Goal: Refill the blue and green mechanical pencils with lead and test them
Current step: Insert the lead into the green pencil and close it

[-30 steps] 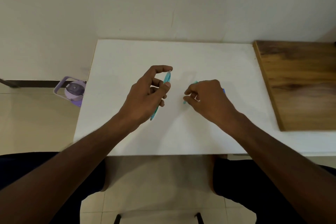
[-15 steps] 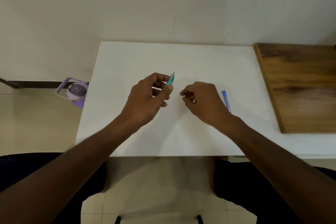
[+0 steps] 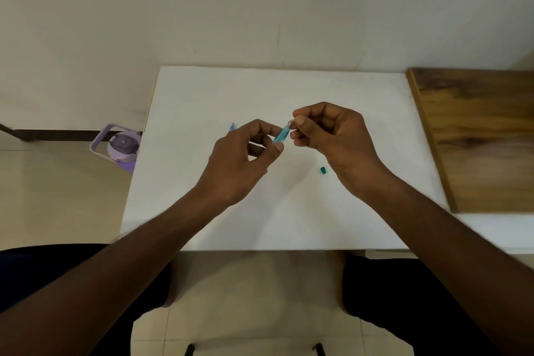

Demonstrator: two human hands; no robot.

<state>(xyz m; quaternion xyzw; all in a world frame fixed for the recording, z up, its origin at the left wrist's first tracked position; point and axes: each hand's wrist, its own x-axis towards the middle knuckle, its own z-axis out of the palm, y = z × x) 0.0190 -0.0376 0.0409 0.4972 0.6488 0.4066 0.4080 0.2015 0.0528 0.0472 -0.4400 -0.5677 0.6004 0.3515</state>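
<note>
My left hand [image 3: 239, 162] grips the green mechanical pencil [image 3: 281, 134] above the middle of the white table [image 3: 289, 89], its upper end tilted up to the right. My right hand [image 3: 335, 139] pinches that whitish upper end with thumb and forefinger. A small green cap [image 3: 323, 170] lies on the table just below my right hand. A light blue tip [image 3: 232, 126] pokes out behind my left knuckles; I cannot tell what it belongs to. The blue pencil is not visible.
A wooden board [image 3: 476, 136] lies on the right side of the table. On the floor to the left stands a purple bottle [image 3: 122, 144]. My knees sit below the table's near edge.
My right hand has moved left and up to the pencil's top end. The green cap now lies on the table. The blue pencil, seen beside my right hand before, is no longer visible.
</note>
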